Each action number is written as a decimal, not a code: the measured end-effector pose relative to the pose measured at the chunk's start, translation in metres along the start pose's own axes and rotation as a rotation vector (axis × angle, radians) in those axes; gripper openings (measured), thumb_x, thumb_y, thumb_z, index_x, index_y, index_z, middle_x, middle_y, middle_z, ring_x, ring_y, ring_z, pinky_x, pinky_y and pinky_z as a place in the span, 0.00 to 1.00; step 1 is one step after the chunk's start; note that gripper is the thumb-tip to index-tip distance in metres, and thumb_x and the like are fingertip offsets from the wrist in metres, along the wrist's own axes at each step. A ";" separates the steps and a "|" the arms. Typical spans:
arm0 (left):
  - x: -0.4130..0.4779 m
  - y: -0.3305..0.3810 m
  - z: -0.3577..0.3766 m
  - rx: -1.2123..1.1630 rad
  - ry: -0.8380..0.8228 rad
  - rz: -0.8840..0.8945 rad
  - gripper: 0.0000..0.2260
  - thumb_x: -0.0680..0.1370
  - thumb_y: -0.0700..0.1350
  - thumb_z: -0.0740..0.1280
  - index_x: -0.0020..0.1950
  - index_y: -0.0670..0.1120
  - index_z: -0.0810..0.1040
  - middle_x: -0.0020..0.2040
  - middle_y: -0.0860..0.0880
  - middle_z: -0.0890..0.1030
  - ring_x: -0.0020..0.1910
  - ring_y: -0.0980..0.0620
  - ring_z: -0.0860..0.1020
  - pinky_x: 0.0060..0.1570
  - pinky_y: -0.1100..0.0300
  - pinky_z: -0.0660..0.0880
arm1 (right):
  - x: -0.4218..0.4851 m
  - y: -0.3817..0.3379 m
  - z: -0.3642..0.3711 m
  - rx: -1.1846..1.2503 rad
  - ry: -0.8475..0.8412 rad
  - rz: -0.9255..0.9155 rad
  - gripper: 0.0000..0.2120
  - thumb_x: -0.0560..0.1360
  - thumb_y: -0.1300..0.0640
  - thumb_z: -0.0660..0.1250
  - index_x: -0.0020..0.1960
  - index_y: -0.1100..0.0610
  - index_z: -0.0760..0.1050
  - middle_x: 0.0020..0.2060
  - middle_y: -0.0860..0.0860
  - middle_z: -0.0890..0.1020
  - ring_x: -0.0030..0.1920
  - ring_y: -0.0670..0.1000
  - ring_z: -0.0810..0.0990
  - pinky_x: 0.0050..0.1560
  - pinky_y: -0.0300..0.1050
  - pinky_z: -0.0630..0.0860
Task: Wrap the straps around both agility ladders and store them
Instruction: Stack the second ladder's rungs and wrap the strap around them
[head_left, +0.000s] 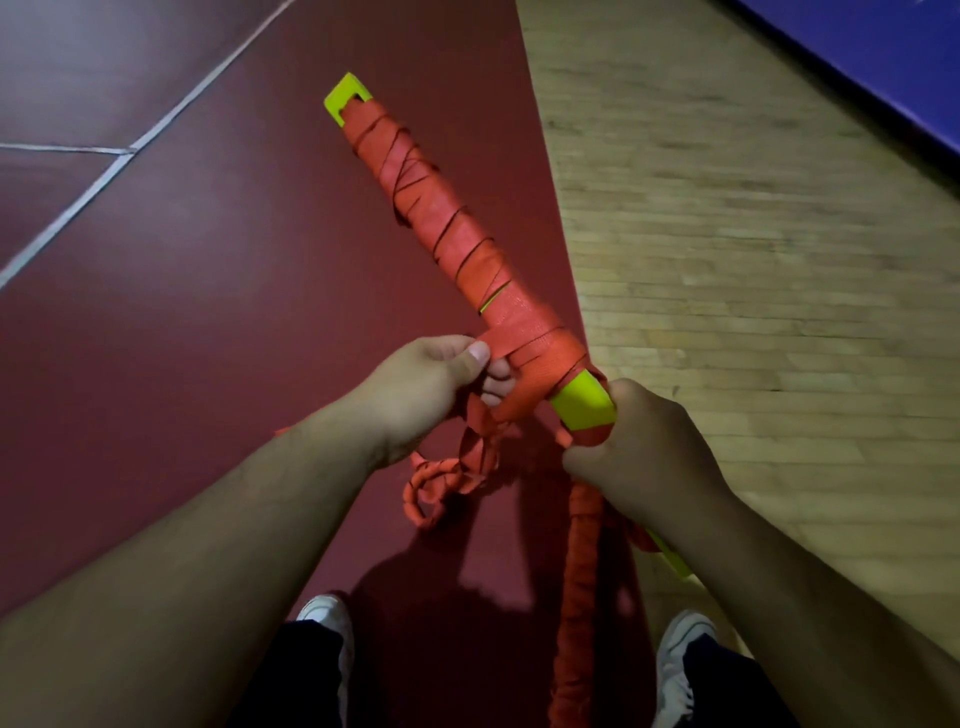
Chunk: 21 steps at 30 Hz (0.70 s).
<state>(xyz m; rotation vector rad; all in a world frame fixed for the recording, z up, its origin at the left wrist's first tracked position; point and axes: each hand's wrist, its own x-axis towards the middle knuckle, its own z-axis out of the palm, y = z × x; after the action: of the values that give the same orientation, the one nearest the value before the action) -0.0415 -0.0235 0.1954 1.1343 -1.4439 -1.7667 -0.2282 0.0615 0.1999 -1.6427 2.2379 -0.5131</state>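
A bundled agility ladder (447, 218), yellow-green rungs wound in orange strap, points up and away from me. My right hand (644, 457) grips its near yellow-green end (582, 402). My left hand (431, 384) pinches the orange strap (519, 358) where it leaves the bundle's near end. A loose twisted tail of strap (447, 478) hangs below my left hand. A second orange-wrapped bundle (584, 587) hangs down under my right hand, with a yellow-green rung tip (672, 558) showing beside my forearm.
I stand on a dark red sports floor (208, 312) with white lines (104, 176). Light wood flooring (753, 260) lies to the right, and a blue mat edge (883, 62) at the top right. My shoes (332, 618) show at the bottom.
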 end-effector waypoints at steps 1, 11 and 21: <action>-0.001 0.000 0.003 -0.080 0.004 -0.042 0.15 0.86 0.42 0.54 0.46 0.39 0.75 0.36 0.43 0.78 0.35 0.49 0.76 0.40 0.58 0.75 | 0.000 0.000 0.001 0.023 -0.004 0.004 0.17 0.64 0.47 0.75 0.45 0.51 0.72 0.36 0.48 0.78 0.35 0.51 0.77 0.32 0.45 0.71; -0.005 0.000 0.008 -0.207 -0.023 -0.069 0.15 0.83 0.49 0.60 0.40 0.43 0.76 0.40 0.42 0.82 0.38 0.45 0.75 0.50 0.45 0.72 | 0.006 0.004 0.002 0.109 0.009 0.040 0.15 0.64 0.47 0.76 0.43 0.52 0.74 0.35 0.47 0.79 0.35 0.49 0.77 0.33 0.44 0.72; -0.003 -0.010 -0.002 0.179 -0.149 0.048 0.07 0.78 0.45 0.69 0.45 0.43 0.75 0.34 0.48 0.82 0.32 0.50 0.79 0.34 0.59 0.74 | 0.002 0.005 -0.004 0.139 -0.005 0.014 0.14 0.63 0.48 0.75 0.41 0.52 0.74 0.34 0.48 0.79 0.34 0.49 0.78 0.33 0.45 0.73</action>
<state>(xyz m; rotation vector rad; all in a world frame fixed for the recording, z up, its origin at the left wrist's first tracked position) -0.0382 -0.0196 0.1861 1.0646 -1.7334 -1.7476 -0.2346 0.0614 0.2012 -1.5564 2.1560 -0.6453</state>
